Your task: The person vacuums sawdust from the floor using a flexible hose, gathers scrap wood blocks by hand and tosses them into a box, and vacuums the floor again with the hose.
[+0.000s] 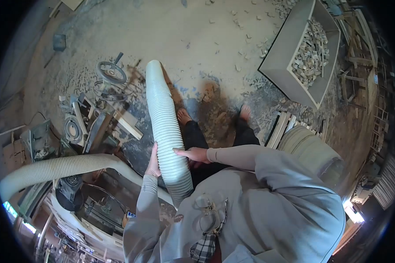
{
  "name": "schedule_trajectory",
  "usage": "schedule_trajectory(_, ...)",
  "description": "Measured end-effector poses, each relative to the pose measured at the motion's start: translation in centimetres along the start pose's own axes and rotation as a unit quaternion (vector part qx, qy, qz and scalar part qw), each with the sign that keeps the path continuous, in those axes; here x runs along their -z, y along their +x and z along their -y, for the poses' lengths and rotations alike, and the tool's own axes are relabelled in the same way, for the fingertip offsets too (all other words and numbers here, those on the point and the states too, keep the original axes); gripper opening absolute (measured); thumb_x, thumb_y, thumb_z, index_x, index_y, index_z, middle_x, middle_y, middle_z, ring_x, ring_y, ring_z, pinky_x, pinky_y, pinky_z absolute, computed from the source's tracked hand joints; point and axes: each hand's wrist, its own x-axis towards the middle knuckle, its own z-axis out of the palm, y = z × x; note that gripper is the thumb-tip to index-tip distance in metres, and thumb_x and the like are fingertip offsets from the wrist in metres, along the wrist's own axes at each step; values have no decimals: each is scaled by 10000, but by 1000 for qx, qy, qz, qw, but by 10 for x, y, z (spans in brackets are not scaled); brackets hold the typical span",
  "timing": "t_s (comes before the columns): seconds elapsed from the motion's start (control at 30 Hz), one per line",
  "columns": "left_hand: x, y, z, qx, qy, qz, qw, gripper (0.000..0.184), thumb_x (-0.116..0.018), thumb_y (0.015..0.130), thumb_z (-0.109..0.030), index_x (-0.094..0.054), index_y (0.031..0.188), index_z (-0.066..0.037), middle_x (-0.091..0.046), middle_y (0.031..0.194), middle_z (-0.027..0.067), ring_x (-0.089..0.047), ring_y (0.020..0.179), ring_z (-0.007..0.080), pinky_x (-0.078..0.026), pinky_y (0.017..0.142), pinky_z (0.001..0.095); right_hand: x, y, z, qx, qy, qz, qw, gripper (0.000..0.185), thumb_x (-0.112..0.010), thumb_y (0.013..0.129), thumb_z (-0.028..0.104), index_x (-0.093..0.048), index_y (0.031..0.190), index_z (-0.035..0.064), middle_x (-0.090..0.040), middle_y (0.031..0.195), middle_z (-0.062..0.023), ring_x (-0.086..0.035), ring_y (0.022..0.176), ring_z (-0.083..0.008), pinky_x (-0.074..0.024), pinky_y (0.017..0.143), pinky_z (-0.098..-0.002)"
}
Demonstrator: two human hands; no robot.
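Over the floor (184,35), we have the ribbed hose (164,118) between our hands (its far end well beyond both): right hand (195,154) clasping its right side, left hand (153,163) cupping its left.

One wide head-worn view looks forward and steeply down, the hands (196,154) near, the floor (193,41) beyond.

1. Hose (163,118): plastic, closely ribbed, faintly glossy.
2. Shirt (289,193): matt cloth, softly creased.
3. Floor (180,35): rough, matt, dusty.
4. Scraps (310,57): bare matt wood, sharp-edged.
5. Wheel (103,78): dull, probably metal; dimly seen.
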Motion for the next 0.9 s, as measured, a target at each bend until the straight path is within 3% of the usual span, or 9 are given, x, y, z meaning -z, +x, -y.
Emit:
schedule_trajectory(0.17,18,21,15,26,34,-106,993,882,-401,1073,-753,-447,1633,-73,-615,1527,170,-638,1354,321,-517,1158,482,118,-4,30,50,-235,-69,968,868,-647,952,782,-749,1284,-14,-753,1051,-127,-720,988,-214,-582,830,-356)
schedule_trajectory(0.2,24,21,22,28,74,-136,988,872,-407,1074,-747,-433,1644,-88,-613,1529,160,-624,1371,312,-503,1170,480,157,5,22,155,-243,-140,947,784,-700,943,730,-781,1191,-10,-765,968,-107,-726,892,-188,-577,810,-341)
schedule_trajectory(0.3,48,32,57,-56,90,-163,981,750,-418,1123,-641,-371,1680,-141,-551,1586,138,-576,1416,294,-469,1192,488,309,47,17,196,-228,-338,892,450,-813,957,453,-802,1054,13,-806,1014,-136,-756,921,-192,-586,836,-380)
schedule_trajectory(0.43,96,5,96,9,184,-345,920,673,-416,1160,-529,-339,1670,-97,-485,1628,145,-501,1469,305,-440,1214,474,487,120,36,144,-371,-541,741,530,-803,946,485,-729,1178,14,-779,1060,-208,-754,1027,-367,-584,924,-456)
schedule_trajectory(0.5,75,-2,97,-79,86,-365,924,528,-457,1155,-326,-474,1555,19,-596,1465,181,-597,1327,280,-475,1148,433,564,179,41,193,-399,-571,691,567,-817,923,508,-722,1216,31,-747,1126,-221,-718,1119,-411,-567,981,-494)
schedule_trajectory(0.53,78,-18,98,-65,86,-386,916,517,-472,1140,-292,-473,1550,22,-595,1462,179,-597,1323,295,-468,1153,443,593,203,49,156,-402,-560,707,584,-822,920,462,-684,1312,52,-701,1251,-232,-684,1192,-416,-545,1038,-488)
schedule_trajectory(0.63,85,-38,100,-9,56,-450,891,529,-475,1138,-307,-465,1558,15,-591,1471,176,-594,1330,298,-468,1155,448,633,261,76,125,-383,-557,726,662,-837,909,424,-623,1446,101,-617,1419,-244,-640,1278,-430,-538,1074,-490)
schedule_trajectory(0.77,87,-38,107,45,27,-503,863,546,-479,1136,-327,-455,1568,6,-586,1483,173,-590,1339,301,-467,1159,454,664,336,74,111,-415,-583,689,664,-843,901,422,-610,1439,110,-627,1363,-224,-653,1239,-426,-560,1025,-499)
schedule_trajectory(0.9,85,-41,105,75,13,-518,852,564,-482,1133,-348,-445,1578,-3,-581,1495,170,-587,1348,304,-466,1162,461,677,362,54,183,-399,-603,666,488,-817,918,359,-674,1311,109,-630,1268,-221,-667,1142,-436,-573,963,-510)
